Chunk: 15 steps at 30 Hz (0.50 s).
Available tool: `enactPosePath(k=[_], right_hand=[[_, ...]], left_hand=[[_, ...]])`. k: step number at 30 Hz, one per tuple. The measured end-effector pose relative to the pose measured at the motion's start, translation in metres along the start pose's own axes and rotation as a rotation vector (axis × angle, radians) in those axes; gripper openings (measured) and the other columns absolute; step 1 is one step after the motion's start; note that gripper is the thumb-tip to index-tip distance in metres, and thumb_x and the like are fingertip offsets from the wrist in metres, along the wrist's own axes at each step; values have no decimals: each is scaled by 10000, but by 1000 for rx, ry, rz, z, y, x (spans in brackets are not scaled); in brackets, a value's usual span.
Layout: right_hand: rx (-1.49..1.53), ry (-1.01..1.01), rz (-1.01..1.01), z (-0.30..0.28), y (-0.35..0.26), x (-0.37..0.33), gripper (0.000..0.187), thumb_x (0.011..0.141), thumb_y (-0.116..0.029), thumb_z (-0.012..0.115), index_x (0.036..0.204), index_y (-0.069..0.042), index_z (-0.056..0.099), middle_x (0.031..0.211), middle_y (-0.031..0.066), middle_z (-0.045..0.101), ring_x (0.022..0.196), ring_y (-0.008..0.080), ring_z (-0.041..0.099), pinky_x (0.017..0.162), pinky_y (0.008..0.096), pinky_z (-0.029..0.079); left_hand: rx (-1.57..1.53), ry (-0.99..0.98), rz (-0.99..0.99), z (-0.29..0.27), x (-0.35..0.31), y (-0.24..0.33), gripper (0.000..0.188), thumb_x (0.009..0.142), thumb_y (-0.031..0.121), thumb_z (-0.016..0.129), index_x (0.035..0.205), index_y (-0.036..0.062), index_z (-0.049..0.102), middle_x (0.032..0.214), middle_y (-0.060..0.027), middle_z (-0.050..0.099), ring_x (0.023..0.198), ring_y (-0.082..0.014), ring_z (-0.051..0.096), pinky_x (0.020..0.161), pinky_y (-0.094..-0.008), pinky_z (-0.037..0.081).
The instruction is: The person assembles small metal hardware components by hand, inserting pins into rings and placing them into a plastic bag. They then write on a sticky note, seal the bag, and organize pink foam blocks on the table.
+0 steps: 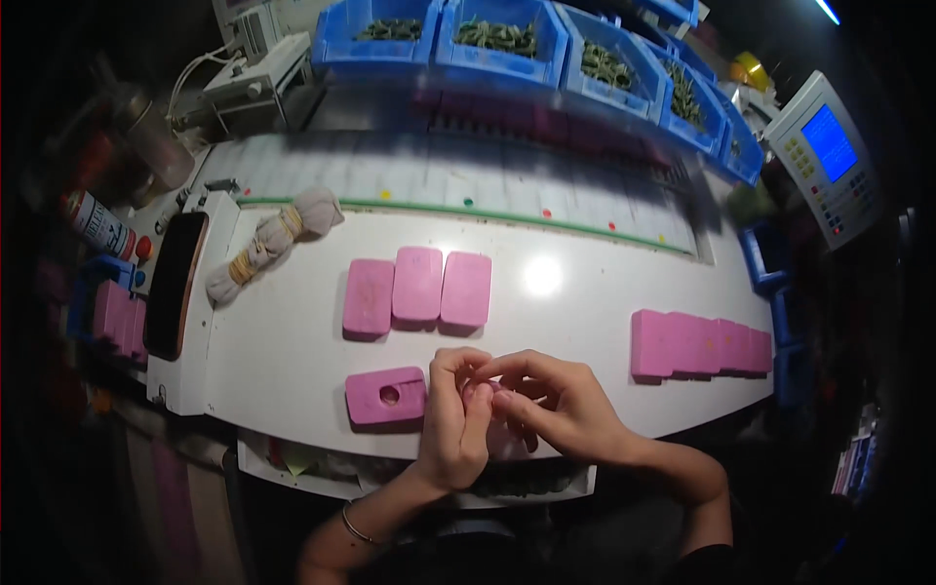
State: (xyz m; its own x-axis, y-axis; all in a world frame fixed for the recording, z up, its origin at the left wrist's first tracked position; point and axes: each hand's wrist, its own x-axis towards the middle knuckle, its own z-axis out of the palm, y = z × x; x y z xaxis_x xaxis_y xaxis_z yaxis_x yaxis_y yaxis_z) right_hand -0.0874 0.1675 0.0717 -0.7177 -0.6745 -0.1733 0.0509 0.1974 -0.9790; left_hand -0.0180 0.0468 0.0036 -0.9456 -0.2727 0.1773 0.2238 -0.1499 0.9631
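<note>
My left hand (454, 429) and my right hand (561, 402) meet over the front part of the white worktop. Their fingertips are closed together around a small pinkish piece (481, 389); the fingers cover most of it, so its kind cannot be made out. Just left of my left hand lies a pink rubber-like block (366, 402) with a round hollow and a groove in its face. Farther back, three smooth pink blocks (417, 285) lie side by side.
A stepped row of pink blocks (687, 343) lies at the right. A tied cloth bundle (278, 239) rests at the left, near a dark phone-like slab (178, 283). Blue bins (502, 63) of dark green pieces line the back. A keypad panel (827, 156) stands right; an open drawer (556, 485) sits below.
</note>
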Motion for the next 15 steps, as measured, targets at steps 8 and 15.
enactPosePath(k=[8, 15], right_hand=[[-218, 14, -213, 13, 23, 7, 190, 829, -23, 601, 1017, -5, 580, 864, 136, 616, 689, 224, 610, 625, 299, 491], [-331, -21, -225, 16, 23, 11, 191, 811, -51, 628, 997, -37, 585, 875, 94, 537, 651, 216, 589, 602, 306, 493]], left_hand=[[-112, -16, -51, -7, -3, 0, 339, 940, 42, 365, 1263, -41, 307, 1185, -151, 460, 1050, -187, 473, 948, -315, 379], [28, 91, 20, -15, -16, 1, 381, 893, 14, 437, 1262, -31, 353, 1169, -155, 474, 998, -189, 498, 871, -303, 432]])
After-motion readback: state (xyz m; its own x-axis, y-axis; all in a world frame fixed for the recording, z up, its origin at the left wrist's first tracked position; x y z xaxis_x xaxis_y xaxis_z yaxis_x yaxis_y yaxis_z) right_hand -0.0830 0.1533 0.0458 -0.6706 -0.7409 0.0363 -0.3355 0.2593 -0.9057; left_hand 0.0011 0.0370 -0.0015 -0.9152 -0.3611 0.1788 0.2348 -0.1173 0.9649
